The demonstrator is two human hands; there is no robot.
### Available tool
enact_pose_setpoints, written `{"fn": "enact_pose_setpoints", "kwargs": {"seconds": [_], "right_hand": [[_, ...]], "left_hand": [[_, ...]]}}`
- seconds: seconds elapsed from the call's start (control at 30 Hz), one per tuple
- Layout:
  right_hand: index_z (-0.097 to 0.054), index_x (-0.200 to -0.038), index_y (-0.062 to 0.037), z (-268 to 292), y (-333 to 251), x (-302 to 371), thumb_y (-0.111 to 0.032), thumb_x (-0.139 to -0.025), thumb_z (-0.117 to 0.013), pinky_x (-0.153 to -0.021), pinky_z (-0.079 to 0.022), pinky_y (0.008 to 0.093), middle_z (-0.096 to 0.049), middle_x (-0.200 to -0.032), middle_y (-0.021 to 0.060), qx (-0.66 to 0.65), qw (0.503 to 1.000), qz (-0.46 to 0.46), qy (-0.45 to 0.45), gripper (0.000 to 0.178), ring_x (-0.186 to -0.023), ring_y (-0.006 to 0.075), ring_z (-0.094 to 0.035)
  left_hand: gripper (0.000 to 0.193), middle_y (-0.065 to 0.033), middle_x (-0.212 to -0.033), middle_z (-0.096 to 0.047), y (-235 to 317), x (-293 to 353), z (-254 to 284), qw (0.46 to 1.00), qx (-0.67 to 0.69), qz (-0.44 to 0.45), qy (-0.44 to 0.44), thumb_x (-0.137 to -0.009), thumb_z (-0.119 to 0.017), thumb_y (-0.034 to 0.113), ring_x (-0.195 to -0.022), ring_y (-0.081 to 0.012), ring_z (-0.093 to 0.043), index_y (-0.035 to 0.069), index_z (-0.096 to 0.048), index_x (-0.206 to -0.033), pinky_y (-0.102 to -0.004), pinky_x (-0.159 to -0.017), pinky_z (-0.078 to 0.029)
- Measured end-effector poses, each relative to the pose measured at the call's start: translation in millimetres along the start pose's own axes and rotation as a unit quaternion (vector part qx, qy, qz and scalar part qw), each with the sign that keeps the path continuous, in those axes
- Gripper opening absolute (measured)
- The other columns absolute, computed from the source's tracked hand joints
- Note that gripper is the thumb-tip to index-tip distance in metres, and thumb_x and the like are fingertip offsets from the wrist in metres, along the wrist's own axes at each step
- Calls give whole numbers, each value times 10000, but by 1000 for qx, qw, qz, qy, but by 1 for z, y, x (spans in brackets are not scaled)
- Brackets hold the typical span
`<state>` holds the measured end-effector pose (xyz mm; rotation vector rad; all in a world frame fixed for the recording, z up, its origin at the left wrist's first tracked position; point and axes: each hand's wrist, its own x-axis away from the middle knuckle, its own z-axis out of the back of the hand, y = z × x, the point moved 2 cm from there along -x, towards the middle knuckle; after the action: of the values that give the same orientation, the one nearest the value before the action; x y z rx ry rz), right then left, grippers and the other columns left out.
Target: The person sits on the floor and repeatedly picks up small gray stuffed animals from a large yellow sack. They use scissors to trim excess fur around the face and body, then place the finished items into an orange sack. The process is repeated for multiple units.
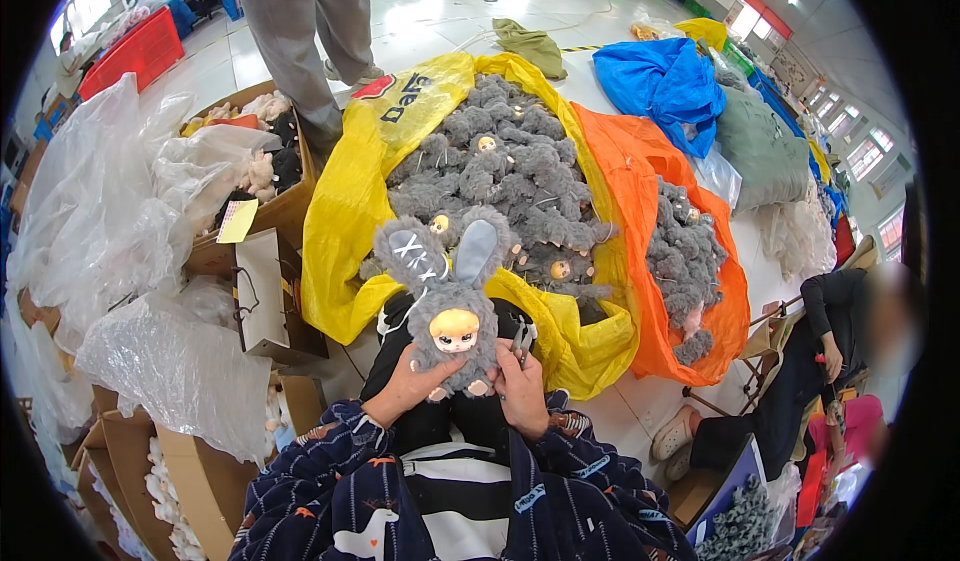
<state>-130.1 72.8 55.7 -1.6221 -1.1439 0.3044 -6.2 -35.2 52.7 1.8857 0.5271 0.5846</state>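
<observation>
A grey plush doll (462, 301) with long rabbit ears and a small doll face sits upright over my lap, facing me. White lacing crosses its left ear. My left hand (408, 386) is closed around the doll's lower left side, thumb across its front. On the other side, my right hand (522, 389) grips a small pair of metal snips (522, 339), blades pointing up, while its fingers touch the doll's lower right edge. Just beyond the doll, a yellow sack (335, 261) lies open, heaped with similar grey plush dolls (480, 156).
An orange sack (625, 146) of grey plush stands to the right. Cardboard boxes (265, 296) and clear plastic bags (170, 361) crowd my left. One person in grey trousers (305, 21) stands ahead; another person (800, 381) sits at far right. A blue bag (660, 86) lies behind.
</observation>
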Motion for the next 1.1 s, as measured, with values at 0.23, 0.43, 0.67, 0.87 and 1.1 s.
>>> {"fn": "enact_pose_setpoints", "kwargs": {"seconds": [0.23,0.43,0.67,0.87,1.1], "right_hand": [[-532,-1040,-2,-1,0,0,-210,-881,-517,-472,-407,210,-530,-659,24,5,1000,1,10,262,-535,80,-480],[-530,-1046,-2,-2,-1,0,-208,-881,-518,-473,-410,211,-529,-661,23,7,1000,-2,13,265,-545,79,-485],[-531,-1046,0,-1,0,0,-200,-881,-515,-475,-409,210,-528,-658,23,3,1000,-1,8,259,-542,78,-481],[-534,-1041,-2,-1,-2,0,-195,-880,-514,-479,-402,208,-527,-655,22,3,1000,-2,7,252,-534,82,-476],[-548,-997,-11,-9,-9,4,-179,-884,-493,-433,-349,185,-505,-628,15,35,998,4,43,210,-476,52,-426]], "left_hand": [[378,-45,-1057,-574,-2,1,0,1000,29,-2,9,-778,-652,90,-944,-115,-535,2,-512,-1118,-259,-834,-427],[383,-46,-1062,-571,2,0,0,1000,3,-13,3,-777,-653,88,-948,-115,-533,2,-508,-1121,-261,-842,-423],[391,-44,-1060,-563,3,1,-1,1000,-4,-24,3,-779,-650,110,-955,-120,-527,15,-503,-1129,-265,-843,-421],[398,-46,-1064,-564,1,0,0,1000,-2,-20,6,-775,-653,109,-961,-118,-525,14,-504,-1131,-264,-849,-417],[374,-41,-1043,-579,-3,0,0,1000,26,-9,10,-766,-652,46,-935,-108,-538,6,-516,-1112,-257,-827,-435]]}}
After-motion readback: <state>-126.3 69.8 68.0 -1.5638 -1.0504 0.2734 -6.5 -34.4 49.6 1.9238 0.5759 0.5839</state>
